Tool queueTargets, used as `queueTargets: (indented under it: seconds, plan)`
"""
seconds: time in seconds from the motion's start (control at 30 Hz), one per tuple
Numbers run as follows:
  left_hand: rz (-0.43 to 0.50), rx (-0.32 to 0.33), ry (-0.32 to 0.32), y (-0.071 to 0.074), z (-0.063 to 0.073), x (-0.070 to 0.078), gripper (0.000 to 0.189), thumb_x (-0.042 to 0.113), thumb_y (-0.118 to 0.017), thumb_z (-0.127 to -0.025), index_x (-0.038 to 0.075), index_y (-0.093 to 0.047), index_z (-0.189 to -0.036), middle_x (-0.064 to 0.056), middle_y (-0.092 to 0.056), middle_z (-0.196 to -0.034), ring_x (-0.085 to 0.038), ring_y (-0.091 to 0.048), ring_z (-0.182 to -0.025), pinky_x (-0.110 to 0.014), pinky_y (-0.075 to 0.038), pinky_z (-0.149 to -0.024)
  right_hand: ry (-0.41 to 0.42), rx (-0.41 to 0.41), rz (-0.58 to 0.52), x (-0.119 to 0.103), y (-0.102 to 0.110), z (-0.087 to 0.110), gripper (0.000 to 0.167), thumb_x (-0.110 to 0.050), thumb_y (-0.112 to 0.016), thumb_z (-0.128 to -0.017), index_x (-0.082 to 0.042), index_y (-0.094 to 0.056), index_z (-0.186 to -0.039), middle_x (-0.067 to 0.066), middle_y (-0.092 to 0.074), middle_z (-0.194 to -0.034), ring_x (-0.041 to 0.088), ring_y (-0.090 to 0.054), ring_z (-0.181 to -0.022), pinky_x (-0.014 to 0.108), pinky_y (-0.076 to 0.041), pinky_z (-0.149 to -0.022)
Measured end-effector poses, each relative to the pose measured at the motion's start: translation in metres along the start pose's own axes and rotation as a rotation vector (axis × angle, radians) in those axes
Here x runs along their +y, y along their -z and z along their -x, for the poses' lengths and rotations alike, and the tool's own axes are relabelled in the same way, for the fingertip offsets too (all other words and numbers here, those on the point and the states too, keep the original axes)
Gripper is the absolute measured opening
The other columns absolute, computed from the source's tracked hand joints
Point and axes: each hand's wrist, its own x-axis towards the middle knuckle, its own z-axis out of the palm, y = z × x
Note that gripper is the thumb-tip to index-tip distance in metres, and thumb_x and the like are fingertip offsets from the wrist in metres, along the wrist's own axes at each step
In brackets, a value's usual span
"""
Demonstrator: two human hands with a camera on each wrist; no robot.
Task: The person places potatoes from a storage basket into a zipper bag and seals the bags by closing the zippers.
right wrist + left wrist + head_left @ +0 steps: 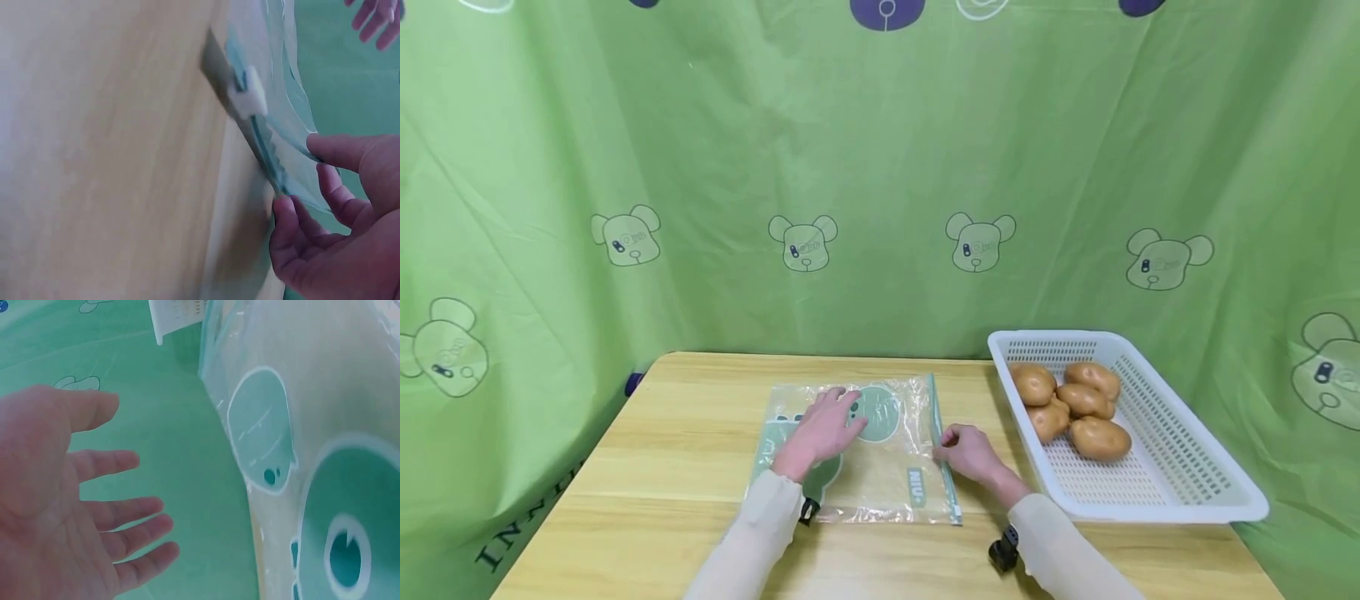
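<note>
A clear zip bag with green cartoon prints lies flat on the wooden table, its green zip edge toward the right. My right hand pinches that edge near its middle. In the right wrist view, the thumb and fingers grip the mouth of the bag, whose two sides stand apart there. A white zip slider sits farther along the strip. Over the left part of the bag hovers my left hand, fingers spread and holding nothing. The left wrist view shows its fingers apart from the bag.
To the right stands a white plastic basket with slotted walls, close beside my right forearm. Several brown potatoes lie in its left half. Behind the wooden table hangs a green curtain with bear prints.
</note>
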Motion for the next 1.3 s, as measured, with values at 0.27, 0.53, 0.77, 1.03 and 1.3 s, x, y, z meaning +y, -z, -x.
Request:
queueTargets:
  seconds: [0.27,0.53,0.77,1.03,1.3]
  plan:
    - [0.059,-0.007,-0.043,-0.012,-0.018,0.018,0.052,0.039,-0.051,-0.095,0.012,-0.045,-0.138,-0.013,-0.044,-0.140,-0.031,-0.041,-0.127,-0.048,-0.035,-0.102,0.011,0.042,-0.028,-0.006,-0.002,0.006,0.014,-0.011,-0.072,-0.082,-0.008,-0.058,-0.081,0.007,-0.062,-0.087,0.018,-0.054,-0.069,0.030,-0.047,-0.060]
    - [0.113,-0.036,-0.056,-0.028,-0.039,0.034,0.048,0.032,-0.060,-0.092,0.006,-0.051,-0.131,-0.014,-0.054,-0.128,-0.027,-0.051,-0.117,-0.041,-0.042,-0.097,0.021,0.028,-0.160,-0.003,-0.005,0.006,0.012,-0.008,-0.070,-0.083,-0.007,-0.059,-0.083,0.009,-0.064,-0.089,0.018,-0.055,-0.056,0.030,-0.048,-0.051]
    - [0.203,0.000,0.031,-0.036,-0.048,0.041,0.020,0.033,-0.059,-0.091,0.013,-0.059,-0.092,0.000,-0.060,-0.081,-0.013,-0.055,-0.069,-0.027,-0.047,-0.060,0.133,0.032,-0.156,-0.003,-0.006,0.007,0.013,-0.002,-0.071,-0.081,-0.007,-0.060,-0.084,0.001,-0.059,-0.073,0.014,-0.055,-0.063,0.025,-0.049,-0.053]
    - [0.453,0.047,0.131,-0.042,-0.054,0.048,0.026,0.039,-0.058,-0.092,0.015,-0.056,-0.081,0.002,-0.054,-0.068,-0.010,-0.045,-0.055,-0.024,-0.039,-0.048,0.212,0.044,-0.145,-0.006,-0.007,0.010,0.017,0.001,-0.073,-0.078,-0.007,-0.061,-0.087,0.000,-0.058,-0.073,0.012,-0.055,-0.067,0.023,-0.050,-0.059]
    - [0.452,0.048,0.193,-0.045,-0.056,0.054,0.031,0.044,-0.064,-0.086,0.015,-0.056,-0.080,0.001,-0.057,-0.067,-0.011,-0.047,-0.054,-0.024,-0.040,-0.047,0.268,0.036,-0.174,-0.010,-0.009,0.013,0.020,0.003,-0.074,-0.076,-0.005,-0.062,-0.090,-0.001,-0.060,-0.077,0.013,-0.057,-0.071,0.023,-0.052,-0.064]
